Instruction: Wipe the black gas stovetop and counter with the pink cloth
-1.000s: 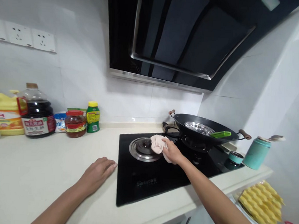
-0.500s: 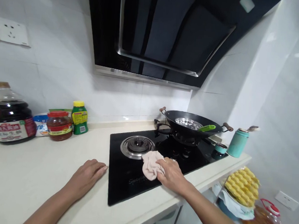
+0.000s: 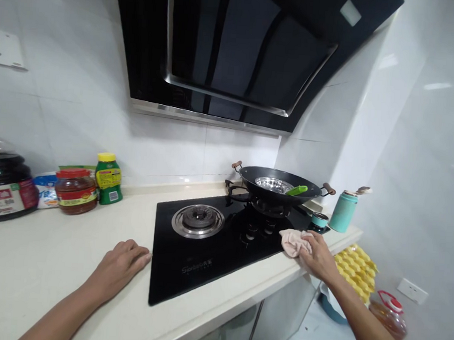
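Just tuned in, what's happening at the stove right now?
A person is wiping the black glass cooktop. The right hand presses a beige cloth onto the cooktop's front right corner, near the counter edge. The left hand rests flat on the counter just left of the cooktop, holding nothing. A black wok with a green-handled utensil sits on the right burner; the left burner is bare. Sauce bottles and a jar stand by the wall.

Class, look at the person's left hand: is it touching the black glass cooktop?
Apart. The head view shows the left hand lying flat on the pale countertop, with a strip of counter between its fingertips and the cooktop edge.
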Tool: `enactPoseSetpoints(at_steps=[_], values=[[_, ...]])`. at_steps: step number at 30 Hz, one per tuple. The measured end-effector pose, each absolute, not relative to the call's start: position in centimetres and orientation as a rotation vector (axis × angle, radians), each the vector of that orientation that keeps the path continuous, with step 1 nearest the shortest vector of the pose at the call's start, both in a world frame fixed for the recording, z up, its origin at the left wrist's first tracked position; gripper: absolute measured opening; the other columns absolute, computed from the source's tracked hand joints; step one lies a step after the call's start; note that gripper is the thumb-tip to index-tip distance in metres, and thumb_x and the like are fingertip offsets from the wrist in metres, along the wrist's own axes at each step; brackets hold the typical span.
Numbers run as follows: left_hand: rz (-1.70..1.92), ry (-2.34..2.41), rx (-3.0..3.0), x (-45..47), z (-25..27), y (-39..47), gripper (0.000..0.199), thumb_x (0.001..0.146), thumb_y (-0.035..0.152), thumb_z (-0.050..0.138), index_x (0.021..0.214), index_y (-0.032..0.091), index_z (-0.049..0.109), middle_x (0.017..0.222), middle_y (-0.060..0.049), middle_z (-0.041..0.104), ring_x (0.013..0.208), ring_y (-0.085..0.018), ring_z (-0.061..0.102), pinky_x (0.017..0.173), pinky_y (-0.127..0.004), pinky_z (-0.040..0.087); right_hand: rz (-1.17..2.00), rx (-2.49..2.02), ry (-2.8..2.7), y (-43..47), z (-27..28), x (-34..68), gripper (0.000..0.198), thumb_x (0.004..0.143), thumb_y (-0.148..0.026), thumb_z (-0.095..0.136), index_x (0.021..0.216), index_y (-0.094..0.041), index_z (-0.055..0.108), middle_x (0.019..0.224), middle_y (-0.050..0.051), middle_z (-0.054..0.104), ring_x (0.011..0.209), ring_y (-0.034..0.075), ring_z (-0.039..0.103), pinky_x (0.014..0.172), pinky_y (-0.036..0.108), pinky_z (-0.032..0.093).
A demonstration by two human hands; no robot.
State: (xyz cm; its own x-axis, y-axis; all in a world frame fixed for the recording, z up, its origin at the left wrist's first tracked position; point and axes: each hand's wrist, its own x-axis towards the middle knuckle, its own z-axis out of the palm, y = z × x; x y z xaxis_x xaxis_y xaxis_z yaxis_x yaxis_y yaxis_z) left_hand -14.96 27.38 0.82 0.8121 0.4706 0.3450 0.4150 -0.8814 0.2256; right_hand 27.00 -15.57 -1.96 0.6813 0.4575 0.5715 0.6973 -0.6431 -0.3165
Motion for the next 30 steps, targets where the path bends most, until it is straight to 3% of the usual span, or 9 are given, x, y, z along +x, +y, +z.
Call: enactPoseSetpoints(at_steps=[4, 9, 20, 25, 30], values=[[0.592, 0.754, 2.854, -14.7, 0.8, 27.5, 0.049, 0.094, 0.057, 0.037, 0.103, 0.027, 0.074, 0.098, -0.006, 0.066, 0.098, -0.028, 0.061, 0.087, -0.039, 0.046, -0.541, -2.647, -0.866, -14.7, -1.7, 27.5, 0.046, 0.092, -0.033, 0.045, 0.135, -0.022, 0.057, 0.127, 0.012, 0.058, 0.106, 0.028, 0.06, 0.093, 0.042, 0.045], [0.576, 0.803, 2.828, -14.3, 1.1, 27.3, 0.051, 0.094, 0.058, 0.036, 0.104, 0.026, 0.075, 0.1, -0.007, 0.067, 0.103, -0.029, 0.061, 0.093, -0.041, 0.045, -0.544, -2.631, -1.159, -10.5, -0.4, 20.3, 0.049, 0.095, -0.04, 0.047, 0.14, -0.021, 0.056, 0.114, 0.013, 0.057, 0.094, 0.024, 0.06, 0.086, 0.036, 0.045], [0.348, 0.681, 2.709, -17.0, 4.4, 20.8, 0.063, 0.092, 0.067, 0.038, 0.121, 0.021, 0.071, 0.122, -0.012, 0.069, 0.113, -0.03, 0.065, 0.102, -0.04, 0.049, -0.237, -2.265, -1.653, -0.3, 2.8, 1.5, 0.045, 0.091, -0.045, 0.049, 0.126, -0.019, 0.059, 0.122, 0.015, 0.055, 0.101, 0.03, 0.061, 0.086, 0.043, 0.048], [0.576, 0.708, 2.762, -22.5, 4.1, 18.7, 0.051, 0.093, 0.062, 0.043, 0.114, 0.026, 0.072, 0.121, -0.007, 0.07, 0.112, -0.027, 0.066, 0.103, -0.038, 0.05, -0.046, -1.921, -1.792, 2.8, 2.5, -3.9, 0.041, 0.091, -0.043, 0.047, 0.124, -0.021, 0.059, 0.123, 0.014, 0.058, 0.106, 0.03, 0.06, 0.089, 0.045, 0.048], [0.75, 0.956, 2.693, -27.2, 1.2, 20.1, 0.05, 0.092, 0.062, 0.041, 0.103, 0.028, 0.076, 0.115, -0.006, 0.074, 0.11, -0.03, 0.068, 0.101, -0.043, 0.055, 0.326, -1.66, -1.425, 4.5, 3.2, -1.4, 0.028, 0.092, -0.039, 0.047, 0.107, -0.024, 0.063, 0.106, 0.005, 0.07, 0.097, 0.022, 0.063, 0.086, 0.033, 0.047]])
